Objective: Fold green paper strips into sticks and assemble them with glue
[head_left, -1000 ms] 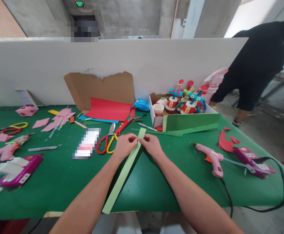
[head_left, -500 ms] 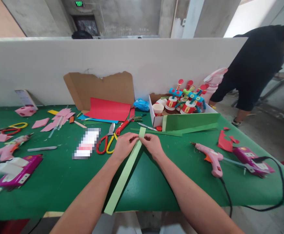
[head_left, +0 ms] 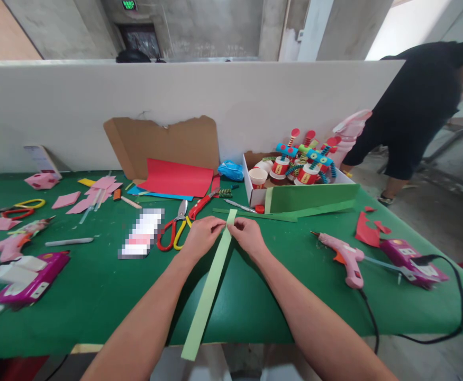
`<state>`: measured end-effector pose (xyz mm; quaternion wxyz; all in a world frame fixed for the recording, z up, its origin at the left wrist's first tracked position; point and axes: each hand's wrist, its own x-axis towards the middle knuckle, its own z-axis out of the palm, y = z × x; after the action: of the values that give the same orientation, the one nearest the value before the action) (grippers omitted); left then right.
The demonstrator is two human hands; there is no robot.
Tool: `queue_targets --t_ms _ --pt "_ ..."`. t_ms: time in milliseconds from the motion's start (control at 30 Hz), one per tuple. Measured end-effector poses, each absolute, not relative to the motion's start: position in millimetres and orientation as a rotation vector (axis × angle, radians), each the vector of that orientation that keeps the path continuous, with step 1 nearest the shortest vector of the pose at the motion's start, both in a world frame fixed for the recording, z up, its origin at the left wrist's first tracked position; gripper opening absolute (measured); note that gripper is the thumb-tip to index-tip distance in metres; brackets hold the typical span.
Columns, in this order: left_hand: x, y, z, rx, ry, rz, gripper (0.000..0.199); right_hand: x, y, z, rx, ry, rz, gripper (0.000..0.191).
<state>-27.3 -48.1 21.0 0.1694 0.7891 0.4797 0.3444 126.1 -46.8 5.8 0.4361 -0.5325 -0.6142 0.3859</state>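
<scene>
A long, light green paper strip point(head_left: 210, 288) slants toward me, its near end reaching past the table's front edge. Near its far end, my left hand point(head_left: 205, 235) pinches the strip's left edge between thumb and fingers. My right hand point(head_left: 247, 236) has its fingers closed on the opposite edge, at about the same height. A short bit of the strip sticks out beyond both hands. Just left of my left hand lie scissors point(head_left: 172, 233) with one red and one yellow handle, and a red-handled knife-like tool point(head_left: 202, 205) lies farther back.
Behind my right hand stands a white box point(head_left: 247, 185) of paper-cup figures, with green paper point(head_left: 310, 198) against its front. A pink glue gun point(head_left: 344, 256) and its cord lie at right. Red paper point(head_left: 179, 177) leans on cardboard point(head_left: 163, 140) at back. A person point(head_left: 421, 106) stands beyond the table.
The strip's near end has swung slightly right and lower, so it lies a bit steeper. Both hands stay in nearly the same place, still pinching it.
</scene>
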Motion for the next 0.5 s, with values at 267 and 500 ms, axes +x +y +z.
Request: queue_targets --t_ms 267,500 --pt "-33.8 -45.2 19.2 2.813 1.232 0.688 0.029 129.4 -45.6 9.9 -1.342 -1.638 0.924 0.026" --pt "-31.2 -50.0 21.3 2.932 1.273 0.562 0.024 130.3 -44.7 9.8 -1.352 -1.679 0.901 0.026"
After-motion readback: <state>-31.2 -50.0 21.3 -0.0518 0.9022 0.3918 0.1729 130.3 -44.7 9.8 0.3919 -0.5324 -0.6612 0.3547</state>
